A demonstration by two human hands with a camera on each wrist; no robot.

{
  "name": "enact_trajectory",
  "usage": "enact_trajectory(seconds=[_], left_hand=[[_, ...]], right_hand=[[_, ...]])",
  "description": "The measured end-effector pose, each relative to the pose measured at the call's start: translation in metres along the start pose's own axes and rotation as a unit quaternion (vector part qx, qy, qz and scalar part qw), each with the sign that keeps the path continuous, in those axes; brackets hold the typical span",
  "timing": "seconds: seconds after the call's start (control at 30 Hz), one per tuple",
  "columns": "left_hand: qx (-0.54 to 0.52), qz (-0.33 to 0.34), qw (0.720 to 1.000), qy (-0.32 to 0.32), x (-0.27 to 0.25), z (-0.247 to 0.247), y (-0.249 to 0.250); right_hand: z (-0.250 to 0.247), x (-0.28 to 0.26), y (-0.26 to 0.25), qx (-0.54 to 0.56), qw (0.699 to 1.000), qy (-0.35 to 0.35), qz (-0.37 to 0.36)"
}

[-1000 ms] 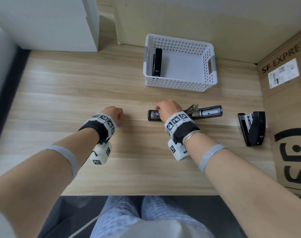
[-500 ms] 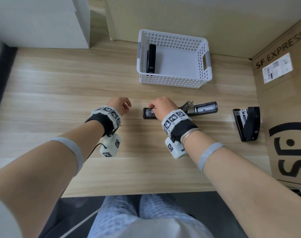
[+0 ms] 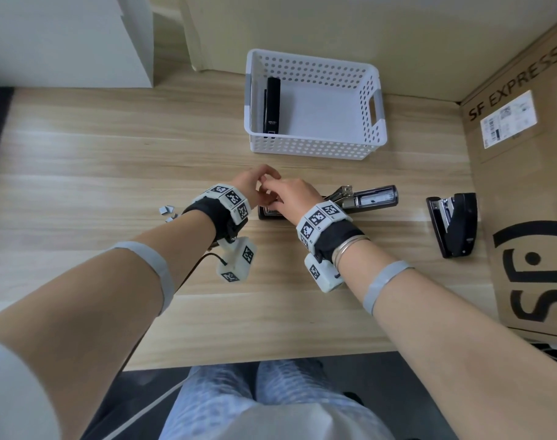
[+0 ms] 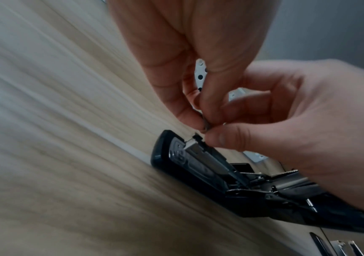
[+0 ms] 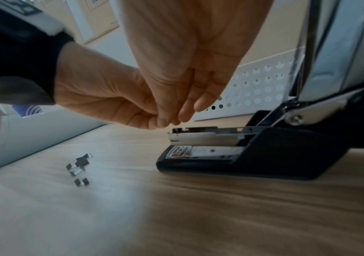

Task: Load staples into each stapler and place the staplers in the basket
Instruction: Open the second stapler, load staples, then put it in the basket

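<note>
Stapler [image 3: 329, 203], lying opened flat on the desk [image 3: 112, 160] just in front of the basket [image 3: 315, 147], its lid [image 3: 375, 196] swung right and its staple channel [image 5: 205, 136] exposed on the left. Both hands meet directly above the channel's left tip: left hand [image 3: 250, 182] pinches a small dark piece, probably a short staple strip [image 4: 205, 125], between thumb and forefinger; right hand [image 3: 290, 193] has thumb and fingertips closed on the same piece from the other side. Which hand bears the hold cannot be told.

Risks, judged from this pose: the strip is small and shared by two pinches, so a release out of step could drop it onto the stapler's base or the desk; a strip set askew on the channel may jam or break into fragments; neither hand steadies the stapler, so pressure on the channel tip may slide it; closing the lid over an unseated strip may trap it.

Left of the stapler, several loose staple pieces [image 3: 166, 211] lie on the desk. Right of the stapler, well apart, a second stapler [image 3: 455, 223] lies half open, not yet loaded by appearance.

Basket, behind the stapler: holds one closed black stapler [image 3: 272, 104] against its left wall; nothing else shows in it. A cardboard box [image 3: 525, 154] stands right of it.
</note>
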State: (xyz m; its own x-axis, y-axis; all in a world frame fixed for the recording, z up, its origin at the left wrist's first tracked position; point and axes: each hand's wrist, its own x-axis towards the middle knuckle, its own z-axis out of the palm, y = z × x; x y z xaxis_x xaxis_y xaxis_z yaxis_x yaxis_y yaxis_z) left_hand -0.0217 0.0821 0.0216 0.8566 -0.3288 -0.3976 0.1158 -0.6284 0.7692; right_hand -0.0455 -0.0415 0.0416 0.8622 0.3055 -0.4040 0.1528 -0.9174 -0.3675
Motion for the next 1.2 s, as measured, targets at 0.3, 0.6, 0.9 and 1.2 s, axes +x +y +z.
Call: enact_trajectory(seconds=[0.3, 0.6, 0.9, 1.2], left_hand=[[-0.051, -0.014, 0.999, -0.014, 0.008, 0.0, -0.007], [0.073, -0.018, 0.997, -0.005, 0.007, 0.008, -0.012], [0.23, 0.017, 0.973, -0.031, 0.008, 0.016, -0.015], [0.217, 0.014, 0.976, -0.027, 0.009, 0.017, -0.018]], right_hand=[[-0.006, 0.001, 0.01, -0.092, 0.995, 0.031, -0.016], [0.0, 0.002, 0.016, -0.091, 0.995, 0.025, 0.021], [0.0, 0.0, 0.017, -0.075, 0.997, 0.011, 0.017], [-0.001, 0.007, 0.017, -0.054, 0.997, -0.029, 0.043]])
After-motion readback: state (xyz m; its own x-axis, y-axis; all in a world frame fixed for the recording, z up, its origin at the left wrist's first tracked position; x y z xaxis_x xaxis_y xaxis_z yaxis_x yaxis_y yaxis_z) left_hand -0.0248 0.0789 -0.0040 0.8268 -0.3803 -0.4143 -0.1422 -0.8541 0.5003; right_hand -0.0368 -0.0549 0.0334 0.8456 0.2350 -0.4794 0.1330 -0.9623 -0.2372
